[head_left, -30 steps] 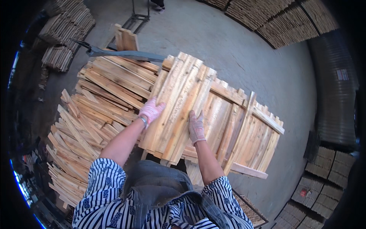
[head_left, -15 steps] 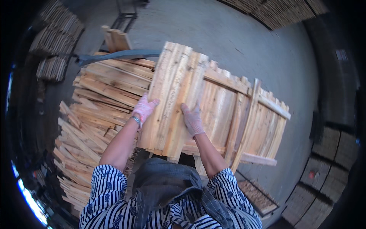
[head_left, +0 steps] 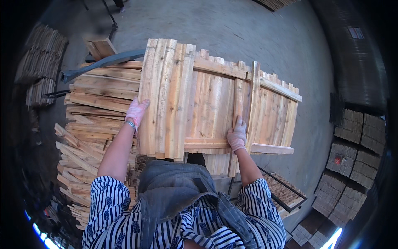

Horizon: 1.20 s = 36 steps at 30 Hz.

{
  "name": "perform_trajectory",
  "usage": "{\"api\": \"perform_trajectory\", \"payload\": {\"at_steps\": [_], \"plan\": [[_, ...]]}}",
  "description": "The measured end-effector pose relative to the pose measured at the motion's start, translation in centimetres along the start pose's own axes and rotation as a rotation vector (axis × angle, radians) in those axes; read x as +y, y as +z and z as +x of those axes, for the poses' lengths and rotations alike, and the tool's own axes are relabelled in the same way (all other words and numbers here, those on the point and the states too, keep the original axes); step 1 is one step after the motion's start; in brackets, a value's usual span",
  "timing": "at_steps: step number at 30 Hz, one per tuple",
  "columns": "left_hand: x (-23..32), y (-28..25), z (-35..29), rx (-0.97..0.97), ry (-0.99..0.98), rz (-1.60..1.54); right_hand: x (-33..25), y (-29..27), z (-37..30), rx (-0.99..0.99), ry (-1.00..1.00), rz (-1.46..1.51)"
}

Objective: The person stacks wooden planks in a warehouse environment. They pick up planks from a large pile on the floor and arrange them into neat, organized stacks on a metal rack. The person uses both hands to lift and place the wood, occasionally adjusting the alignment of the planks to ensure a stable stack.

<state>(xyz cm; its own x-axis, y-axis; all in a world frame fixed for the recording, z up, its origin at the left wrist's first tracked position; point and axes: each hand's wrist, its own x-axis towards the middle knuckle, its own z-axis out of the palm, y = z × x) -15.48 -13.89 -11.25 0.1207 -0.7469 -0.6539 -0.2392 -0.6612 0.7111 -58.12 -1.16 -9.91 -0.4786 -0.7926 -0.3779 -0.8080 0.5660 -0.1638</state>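
The row of slats [head_left: 166, 95] covers only the left end of the framed panel [head_left: 208, 101] before you, leaving the remainder bare, with your left hand [head_left: 136, 113] against its outer edge, your right hand [head_left: 237, 137] at a batten [head_left: 239, 96], neither grip determinable.

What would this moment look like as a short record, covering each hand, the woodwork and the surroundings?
Left hand: gloved, at the left edge of the row of boards
Right hand: gloved, at a narrow slat
Left side: pile of loose boards, blue-grey strip beyond
Right side: bundled stacks on the grey floor
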Motion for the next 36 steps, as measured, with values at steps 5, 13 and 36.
{"api": "perform_trajectory", "payload": {"at_steps": [5, 13, 36], "plan": [[-2.0, -1.9, 0.7, 0.053, -0.022, 0.097, -4.2, 0.8, -3.2, 0.111, -0.240, 0.266], [-3.9, -0.2, 2.8, 0.077, 0.097, -0.017, -21.6, 2.3, -1.0, -0.113, -0.192, 0.357], [3.8, 14.7, -24.3, -0.357, 0.395, 0.218, -16.6, -9.0, 0.1, -0.264, -0.471, 0.927]]}}
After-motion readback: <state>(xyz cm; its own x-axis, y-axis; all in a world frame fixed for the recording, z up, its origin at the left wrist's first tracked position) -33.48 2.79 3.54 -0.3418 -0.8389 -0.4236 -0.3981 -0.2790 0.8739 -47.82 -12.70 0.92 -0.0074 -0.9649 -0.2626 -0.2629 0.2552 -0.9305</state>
